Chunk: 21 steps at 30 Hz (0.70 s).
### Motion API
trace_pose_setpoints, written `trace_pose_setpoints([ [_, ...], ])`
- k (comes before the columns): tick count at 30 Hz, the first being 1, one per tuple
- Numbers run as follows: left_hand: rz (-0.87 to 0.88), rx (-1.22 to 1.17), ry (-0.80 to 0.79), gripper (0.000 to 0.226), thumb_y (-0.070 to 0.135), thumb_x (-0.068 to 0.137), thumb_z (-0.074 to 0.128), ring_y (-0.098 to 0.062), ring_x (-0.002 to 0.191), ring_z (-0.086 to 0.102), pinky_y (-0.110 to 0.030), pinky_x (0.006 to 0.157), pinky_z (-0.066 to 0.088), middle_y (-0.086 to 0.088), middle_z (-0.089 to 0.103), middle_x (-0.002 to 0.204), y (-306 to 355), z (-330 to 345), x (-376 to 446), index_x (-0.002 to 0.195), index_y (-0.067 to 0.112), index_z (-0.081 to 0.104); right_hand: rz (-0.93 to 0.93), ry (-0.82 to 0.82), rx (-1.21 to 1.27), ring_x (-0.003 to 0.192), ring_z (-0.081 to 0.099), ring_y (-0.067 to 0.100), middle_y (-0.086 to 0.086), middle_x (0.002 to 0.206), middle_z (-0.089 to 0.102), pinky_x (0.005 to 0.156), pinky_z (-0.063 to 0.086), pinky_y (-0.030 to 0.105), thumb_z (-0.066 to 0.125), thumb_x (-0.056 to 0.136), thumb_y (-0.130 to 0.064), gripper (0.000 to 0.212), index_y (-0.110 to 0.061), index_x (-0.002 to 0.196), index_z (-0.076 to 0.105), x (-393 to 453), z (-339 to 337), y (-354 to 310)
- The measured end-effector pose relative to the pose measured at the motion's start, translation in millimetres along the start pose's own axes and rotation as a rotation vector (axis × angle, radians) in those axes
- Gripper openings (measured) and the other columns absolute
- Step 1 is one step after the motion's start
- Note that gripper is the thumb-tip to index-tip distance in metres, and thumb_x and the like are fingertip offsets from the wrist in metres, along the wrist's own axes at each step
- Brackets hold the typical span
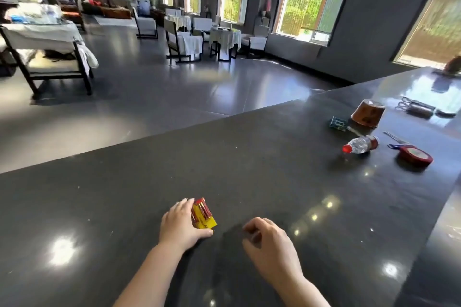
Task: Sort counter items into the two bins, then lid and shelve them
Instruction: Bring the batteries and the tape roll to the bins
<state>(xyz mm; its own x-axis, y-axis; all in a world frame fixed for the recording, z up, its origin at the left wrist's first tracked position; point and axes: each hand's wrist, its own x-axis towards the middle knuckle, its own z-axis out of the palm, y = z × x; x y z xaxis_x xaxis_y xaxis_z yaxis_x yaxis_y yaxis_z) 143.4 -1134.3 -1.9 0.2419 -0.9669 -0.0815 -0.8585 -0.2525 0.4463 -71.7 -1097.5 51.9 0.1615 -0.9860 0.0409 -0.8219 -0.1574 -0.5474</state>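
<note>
Left hand (182, 224) fingers clamped on the yellow-and-red battery pack (203, 214) on the dark polished stone table (274, 157). Right hand (270, 239) fingers curled together, empty.

Left hand (183, 222) gripping battery pack (204, 214) on counter (249, 157), right hand (268, 239) curled nearby

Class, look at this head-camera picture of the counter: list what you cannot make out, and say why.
1. Two bins: none in the head view.
2. Right hand: curled fingers hide whether it holds anything.
3. Yellow-and-red pack: print blurred; the left hand covers one side.
4. Metal tools far right: too small and glare-washed to identify.
</note>
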Motion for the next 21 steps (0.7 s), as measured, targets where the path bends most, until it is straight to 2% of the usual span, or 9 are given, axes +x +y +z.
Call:
trace_pose_setpoints([
  [2,0.013,-0.011,0.045,0.106,0.068,0.061,0.071,-0.018,0.140,0.027,-0.030,0.113,0.025,0.000,0.032,0.151,1.4,11.9,-3.1,0.146,0.021,0.030,0.012,0.009,-0.002,0.086,0.057,0.003,-0.016,0.094,0.058,0.073,0.046,0.022,0.061,0.079,-0.031,0.016,-0.030,0.096,0.059,2.5,-1.0,2.4],
  [5,0.035,-0.026,0.186,0.100,0.072,0.055,0.070,-0.019,0.122,0.043,-0.028,0.102,0.035,0.003,0.049,0.131,11.0,21.9,-14.5,0.138,0.024,0.042,0.022,0.016,0.005,0.085,0.056,0.003,-0.018,0.092,0.057,0.073,0.046,0.022,0.062,0.080,-0.030,0.017,-0.032,0.096,0.060,1.1,-4.7,7.3],
  [10,0.030,0.005,0.170,0.100,0.080,0.049,0.066,-0.020,0.112,0.042,-0.028,0.096,0.036,0.003,0.047,0.118,45.0,34.4,-34.8,0.132,0.030,0.045,0.047,0.043,0.016,0.083,0.057,0.003,-0.018,0.088,0.056,0.075,0.047,0.022,0.063,0.080,-0.030,0.017,-0.032,0.097,0.061,-8.4,-17.2,22.2],
  [13,0.006,-0.041,0.189,0.092,0.072,0.047,0.075,-0.022,0.110,0.042,-0.029,0.094,0.039,0.001,0.044,0.113,66.3,43.2,-43.2,0.123,0.028,0.047,0.086,0.059,0.024,0.082,0.056,0.001,-0.015,0.089,0.058,0.074,0.046,0.020,0.062,0.080,-0.031,0.017,-0.034,0.096,0.060,-14.4,-33.0,40.3],
  [17,0.038,-0.235,0.174,0.083,0.049,0.046,0.089,-0.025,0.108,0.046,-0.036,0.086,0.047,-0.001,0.040,0.104,92.5,55.8,-44.5,0.109,0.022,0.043,0.136,0.120,0.056,0.084,0.057,0.002,-0.013,0.088,0.058,0.074,0.045,0.020,0.060,0.080,-0.030,0.017,-0.032,0.096,0.061,-21.6,-58.2,71.6],
  [21,0.084,-0.316,0.154,0.078,0.048,0.046,0.089,-0.025,0.103,0.050,-0.037,0.085,0.045,0.003,0.045,0.096,144.2,78.7,-53.4,0.103,0.023,0.042,0.181,0.189,0.070,0.085,0.056,0.002,-0.015,0.089,0.057,0.070,0.042,0.017,0.059,0.081,-0.031,0.016,-0.033,0.097,0.060,-32.2,-90.0,115.8],
])
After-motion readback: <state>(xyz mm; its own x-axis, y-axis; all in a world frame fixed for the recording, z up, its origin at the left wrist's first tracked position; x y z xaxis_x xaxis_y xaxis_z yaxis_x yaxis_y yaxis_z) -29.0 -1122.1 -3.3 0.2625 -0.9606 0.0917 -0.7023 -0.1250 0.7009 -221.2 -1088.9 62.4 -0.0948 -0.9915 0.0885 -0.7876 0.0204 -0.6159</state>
